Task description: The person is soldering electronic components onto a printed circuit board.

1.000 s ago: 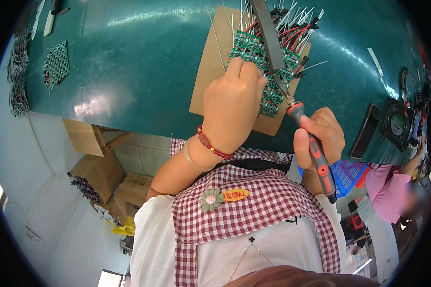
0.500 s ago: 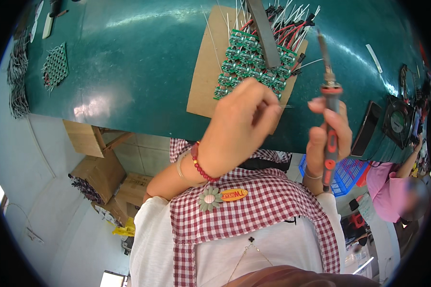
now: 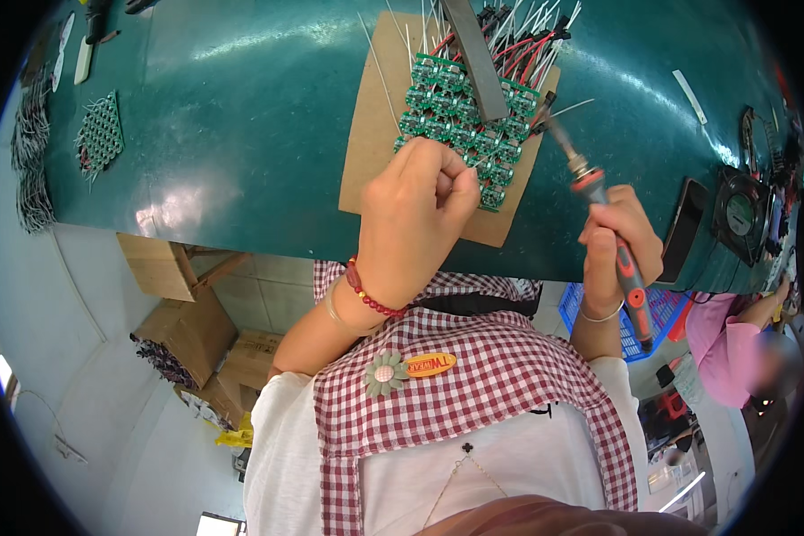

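Observation:
My left hand (image 3: 411,210) is closed in a pinch over the near edge of a panel of green circuit boards (image 3: 451,103). A thin pale wire (image 3: 481,164) shows at its fingertips. In my right hand (image 3: 623,234) is a soldering iron (image 3: 632,284) with a grey and red handle, its tip slanting up and left to the panel's right side, near a black connector (image 3: 548,98). The panel lies on a brown board (image 3: 364,170). A dark grey bar (image 3: 476,67) rests across it, and several white and red wires (image 3: 536,45) fan out at the far side.
Another green circuit panel (image 3: 101,129) and a bundle of grey wires (image 3: 31,179) lie at the left of the green table (image 3: 241,116). Rightward are a phone (image 3: 686,223), a black fan (image 3: 743,214) and a white strip (image 3: 689,96). A blue basket (image 3: 639,330) stands below the table; a person in pink (image 3: 719,348) is beyond.
The soldering iron has tilted left, and its tip has come down toward the panel. My left hand has shifted slightly left and up with its pinch kept.

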